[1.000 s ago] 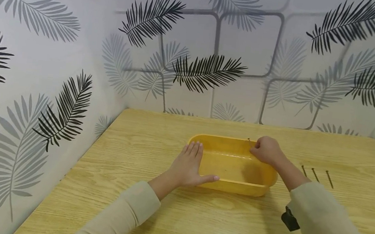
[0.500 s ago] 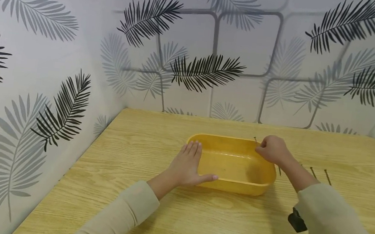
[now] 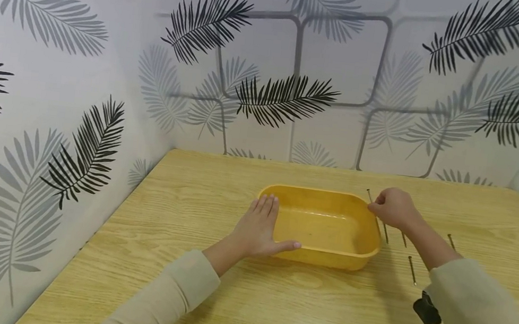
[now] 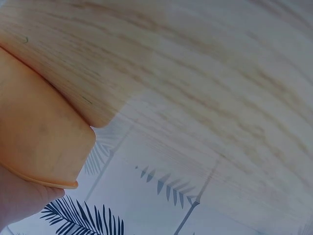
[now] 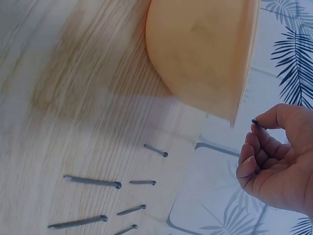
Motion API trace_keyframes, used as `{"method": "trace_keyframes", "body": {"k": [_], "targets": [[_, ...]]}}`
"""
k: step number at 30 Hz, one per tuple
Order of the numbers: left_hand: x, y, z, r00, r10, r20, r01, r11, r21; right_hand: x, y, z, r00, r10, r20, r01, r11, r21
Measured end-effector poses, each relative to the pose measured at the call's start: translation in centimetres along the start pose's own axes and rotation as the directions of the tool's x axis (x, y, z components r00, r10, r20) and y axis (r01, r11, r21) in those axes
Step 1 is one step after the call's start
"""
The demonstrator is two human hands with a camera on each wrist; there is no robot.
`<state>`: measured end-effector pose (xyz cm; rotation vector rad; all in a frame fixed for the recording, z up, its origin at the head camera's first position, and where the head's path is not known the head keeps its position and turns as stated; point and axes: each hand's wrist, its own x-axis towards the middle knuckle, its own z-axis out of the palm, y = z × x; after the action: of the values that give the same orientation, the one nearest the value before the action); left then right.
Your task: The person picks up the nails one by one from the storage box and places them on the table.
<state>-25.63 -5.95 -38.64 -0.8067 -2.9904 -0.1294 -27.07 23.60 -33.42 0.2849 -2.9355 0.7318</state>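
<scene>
A yellow plastic tub (image 3: pixel 316 232) stands on the wooden table. Across its left end lies my left hand (image 3: pixel 256 231), fingers straight on the wall and thumb stretched along the front rim. The left wrist view shows the tub's outer wall (image 4: pixel 44 117) with part of that hand at the rim. My right hand (image 3: pixel 395 207) is at the tub's back right corner, pinching a thin dark nail (image 3: pixel 369 195) between thumb and forefinger. In the right wrist view only an end of this nail (image 5: pixel 255 121) shows. Several more nails (image 5: pixel 93 181) lie on the table right of the tub.
Beneath the right forearm, one loose nail (image 3: pixel 412 270) lies apart from the others. A dark device (image 3: pixel 427 309) hangs under the right sleeve. The table (image 3: pixel 219 179) backs onto a wall (image 3: pixel 272 51) with a feather print, and another wall rises at left.
My right hand has moved right with the pinched nail, from over the tub to its right corner. More loose nails show beside the forearm. The left hand stays put.
</scene>
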Motion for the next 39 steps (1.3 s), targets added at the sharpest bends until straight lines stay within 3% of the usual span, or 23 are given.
{"method": "trace_keyframes", "body": {"k": [28, 39], "targets": [[-0.2, -0.4, 0.0, 1.0, -0.006, -0.02, 0.006, 1.0, -0.012, -3.1, 4.3, -0.9, 0.999, 0.028, 0.015, -0.028, 1.0, 0.001], [-0.1, -0.4, 0.1, 1.0, -0.001, -0.022, 0.001, 1.0, -0.004, -4.4, 6.5, -1.2, 0.999, 0.033, 0.035, -0.032, 0.998, -0.045]]}}
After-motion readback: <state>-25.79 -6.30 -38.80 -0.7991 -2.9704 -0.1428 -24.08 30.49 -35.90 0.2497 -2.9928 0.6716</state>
